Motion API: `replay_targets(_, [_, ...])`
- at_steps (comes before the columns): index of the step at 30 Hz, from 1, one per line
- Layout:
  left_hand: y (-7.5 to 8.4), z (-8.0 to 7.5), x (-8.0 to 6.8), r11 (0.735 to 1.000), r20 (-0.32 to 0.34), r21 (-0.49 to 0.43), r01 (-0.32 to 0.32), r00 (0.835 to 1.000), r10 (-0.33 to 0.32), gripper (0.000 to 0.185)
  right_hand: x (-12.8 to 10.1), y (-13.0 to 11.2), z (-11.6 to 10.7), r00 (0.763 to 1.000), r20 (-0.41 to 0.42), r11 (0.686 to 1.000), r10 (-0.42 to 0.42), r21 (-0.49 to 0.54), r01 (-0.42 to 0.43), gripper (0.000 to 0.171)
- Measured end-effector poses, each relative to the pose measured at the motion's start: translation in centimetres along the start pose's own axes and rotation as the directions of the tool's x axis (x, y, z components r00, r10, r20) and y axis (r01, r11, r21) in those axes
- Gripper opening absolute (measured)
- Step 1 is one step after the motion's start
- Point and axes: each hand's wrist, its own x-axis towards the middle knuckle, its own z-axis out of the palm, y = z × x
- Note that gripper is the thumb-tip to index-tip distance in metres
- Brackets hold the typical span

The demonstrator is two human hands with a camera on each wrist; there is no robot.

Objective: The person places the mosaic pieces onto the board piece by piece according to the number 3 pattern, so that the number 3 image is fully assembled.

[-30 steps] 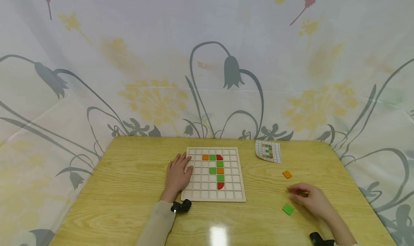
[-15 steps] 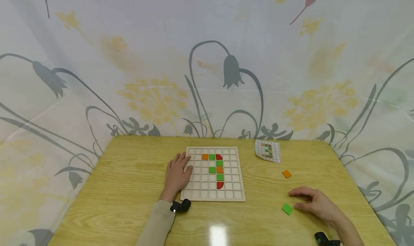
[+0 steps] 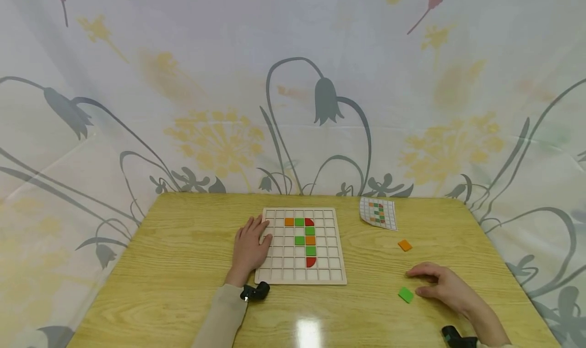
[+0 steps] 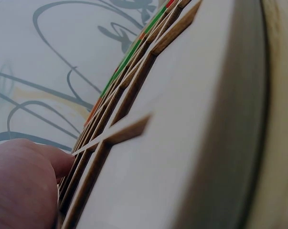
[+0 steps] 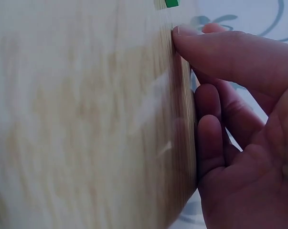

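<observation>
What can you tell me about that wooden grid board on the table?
The square pale wooden grid board lies flat on the yellowish wood-grain table. Its shallow square cells mostly sit bare; orange, green and red tiles fill some, forming a hooked shape. The left hand rests on its left edge.

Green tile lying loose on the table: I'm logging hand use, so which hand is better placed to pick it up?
Probably the right hand: it rests on the table right beside the green tile. The left hand lies flat on the grid board's left edge, farther away.
</observation>
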Motion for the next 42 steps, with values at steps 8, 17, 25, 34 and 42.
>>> replay_targets(8, [-0.1,0.0,0.1,1.0,-0.005,0.001,0.001,1.0,-0.001,0.045,0.4,-0.1,0.0,0.992,0.052,0.993,-0.116,0.006,0.116,0.035])
replay_targets(17, [-0.1,0.1,0.0,1.0,0.003,-0.006,0.005,1.0,-0.005,0.045,0.9,-0.1,-0.2,0.919,0.205,0.941,-0.337,0.1,0.323,0.04])
replay_targets(25, [-0.1,0.0,0.1,1.0,0.002,-0.007,0.006,1.0,-0.006,0.045,1.0,-0.8,0.4,0.936,0.15,0.944,-0.319,-0.037,0.328,0.033])
replay_targets(34, [-0.3,0.3,0.1,1.0,0.005,0.003,0.004,1.0,-0.004,0.045,1.1,-0.8,0.6,0.949,0.14,0.954,-0.281,-0.064,0.292,0.027])
replay_targets(42, [-0.3,0.3,0.2,1.0,0.003,0.003,0.005,1.0,-0.005,0.046,1.1,-1.4,0.9,0.987,0.087,0.961,-0.136,-0.232,0.152,0.027])
